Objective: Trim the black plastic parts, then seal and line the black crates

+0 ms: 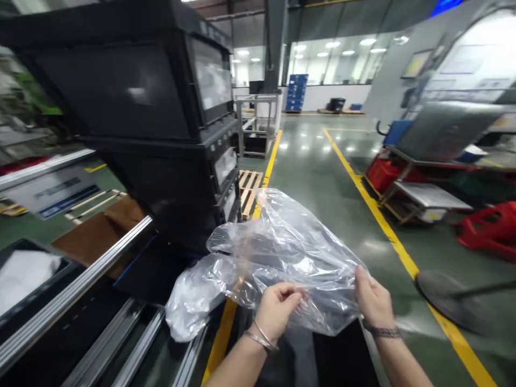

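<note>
Clear polyethylene film (278, 252), crumpled and baggy, held up above a black surface, its near edge pinched between the thumb and clustered fingers of the left hand (276, 312) and clamped in the fingertips of the right hand (374, 301). Probably very light, soft and slippery, so easiest to hold by gathered edges rather than smooth folds. Just left of it, stacked black equipment cabinets (133, 107); below, a yellow floor line (407, 258).
</note>
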A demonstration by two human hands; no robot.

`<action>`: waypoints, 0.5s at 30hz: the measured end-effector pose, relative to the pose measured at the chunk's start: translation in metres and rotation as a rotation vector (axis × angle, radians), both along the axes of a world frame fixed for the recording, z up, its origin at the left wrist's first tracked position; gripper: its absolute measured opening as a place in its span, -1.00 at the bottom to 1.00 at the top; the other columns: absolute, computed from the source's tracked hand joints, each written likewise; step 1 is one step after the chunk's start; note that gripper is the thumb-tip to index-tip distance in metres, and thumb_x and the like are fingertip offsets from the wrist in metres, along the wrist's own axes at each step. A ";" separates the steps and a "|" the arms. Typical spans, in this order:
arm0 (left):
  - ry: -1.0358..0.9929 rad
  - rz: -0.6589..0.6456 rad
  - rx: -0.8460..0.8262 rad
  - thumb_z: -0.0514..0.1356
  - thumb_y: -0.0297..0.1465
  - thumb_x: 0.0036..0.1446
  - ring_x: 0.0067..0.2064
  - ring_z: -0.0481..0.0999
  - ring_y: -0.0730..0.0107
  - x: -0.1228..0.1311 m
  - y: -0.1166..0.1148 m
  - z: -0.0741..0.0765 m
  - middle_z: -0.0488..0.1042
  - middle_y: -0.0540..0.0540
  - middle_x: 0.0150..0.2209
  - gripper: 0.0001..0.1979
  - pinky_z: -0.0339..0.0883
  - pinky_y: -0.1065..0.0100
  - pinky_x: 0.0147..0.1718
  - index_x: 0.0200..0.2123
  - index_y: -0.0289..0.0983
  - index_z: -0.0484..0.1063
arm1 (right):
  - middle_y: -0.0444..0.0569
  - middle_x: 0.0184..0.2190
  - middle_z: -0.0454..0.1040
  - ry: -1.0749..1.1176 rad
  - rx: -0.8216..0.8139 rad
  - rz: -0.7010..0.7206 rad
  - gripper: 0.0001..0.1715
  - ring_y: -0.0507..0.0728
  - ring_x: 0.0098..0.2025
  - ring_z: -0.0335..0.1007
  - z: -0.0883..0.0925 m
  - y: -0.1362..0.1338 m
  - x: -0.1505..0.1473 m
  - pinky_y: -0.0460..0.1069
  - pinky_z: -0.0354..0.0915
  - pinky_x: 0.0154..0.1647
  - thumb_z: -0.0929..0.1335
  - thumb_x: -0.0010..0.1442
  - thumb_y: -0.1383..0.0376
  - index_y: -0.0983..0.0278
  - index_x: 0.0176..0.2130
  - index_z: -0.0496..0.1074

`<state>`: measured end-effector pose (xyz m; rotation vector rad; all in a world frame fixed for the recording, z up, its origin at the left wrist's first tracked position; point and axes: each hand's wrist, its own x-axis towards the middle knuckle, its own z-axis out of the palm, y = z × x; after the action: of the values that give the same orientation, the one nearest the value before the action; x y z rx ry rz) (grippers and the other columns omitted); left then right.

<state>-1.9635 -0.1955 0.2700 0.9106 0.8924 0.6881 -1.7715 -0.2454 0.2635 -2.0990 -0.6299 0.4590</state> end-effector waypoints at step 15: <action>-0.067 -0.027 -0.432 0.55 -0.20 -0.78 -0.61 0.26 0.58 0.056 -0.054 -0.038 0.34 0.04 -0.70 -0.44 0.11 0.47 -0.58 -0.70 -0.33 0.33 | -0.01 -0.48 0.52 0.334 0.153 0.237 -0.46 0.18 -0.41 0.42 -0.031 -0.089 -0.032 0.02 0.33 -0.36 0.37 -0.07 -0.15 0.26 -0.42 0.54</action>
<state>-1.9076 -0.2498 0.2319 0.5099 0.9213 0.4724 -1.8032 -0.3348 0.2323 -1.7579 -0.6935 0.8466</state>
